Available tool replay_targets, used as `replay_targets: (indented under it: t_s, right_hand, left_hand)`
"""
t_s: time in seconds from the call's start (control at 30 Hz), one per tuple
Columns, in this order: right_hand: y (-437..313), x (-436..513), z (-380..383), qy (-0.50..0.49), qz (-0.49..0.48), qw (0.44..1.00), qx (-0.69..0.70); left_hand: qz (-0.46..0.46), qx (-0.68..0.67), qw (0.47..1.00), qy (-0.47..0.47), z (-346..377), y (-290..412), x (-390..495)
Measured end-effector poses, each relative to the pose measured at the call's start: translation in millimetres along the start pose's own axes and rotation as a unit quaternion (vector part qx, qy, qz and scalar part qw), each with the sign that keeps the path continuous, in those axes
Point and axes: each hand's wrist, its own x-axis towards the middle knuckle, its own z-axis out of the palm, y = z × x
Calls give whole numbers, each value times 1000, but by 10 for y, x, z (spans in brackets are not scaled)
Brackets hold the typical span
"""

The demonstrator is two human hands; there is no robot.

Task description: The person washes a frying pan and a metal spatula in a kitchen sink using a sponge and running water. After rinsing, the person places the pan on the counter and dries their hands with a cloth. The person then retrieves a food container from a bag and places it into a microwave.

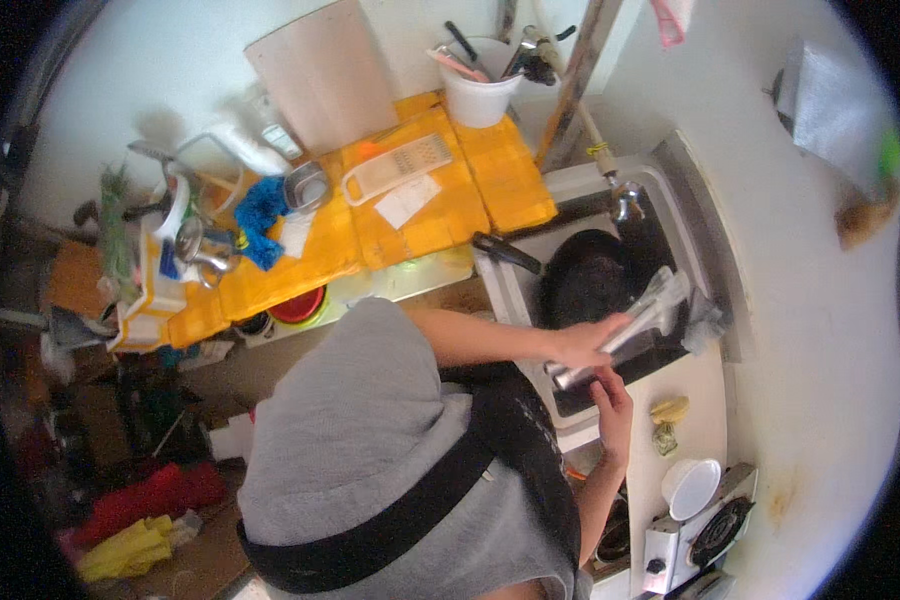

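My left hand is closed around a pair of metal tongs held over the sink. The tongs slant, with their wide ends up and to the right. My right hand is just below, its fingertips close to the tongs' lower end; whether they grip it is unclear. In the basin lies a black frying pan, its handle resting across the sink rim towards the yellow-covered counter. A metal faucet hangs over the basin's far corner.
A yellow-covered counter holds a grater, a white utensil bucket, a metal cup and a blue cloth. Beside the sink are a yellow sponge, a white bowl and a gas stove. A wooden post stands behind.
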Motion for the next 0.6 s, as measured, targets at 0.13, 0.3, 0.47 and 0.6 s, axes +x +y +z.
replay_targets:
  t_s: [0.13, 0.3, 0.47, 0.6]
  right_hand:
    - [3, 49, -138, 30, 69, 992, 101]
    - [459, -97, -416, 161, 121, 973, 108]
    - [627, -234, -415, 168, 181, 964, 98]
    - [851, -201, -404, 158, 195, 962, 104]
  left_hand:
    - [66, 100, 991, 56, -531, -389, -431]
    - [-116, 250, 950, 144, -1543, -358, -1414]
    - [-195, 335, 862, 327, -2227, -896, -2571]
    - [-312, 307, 862, 257, -2614, -1050, -3001]
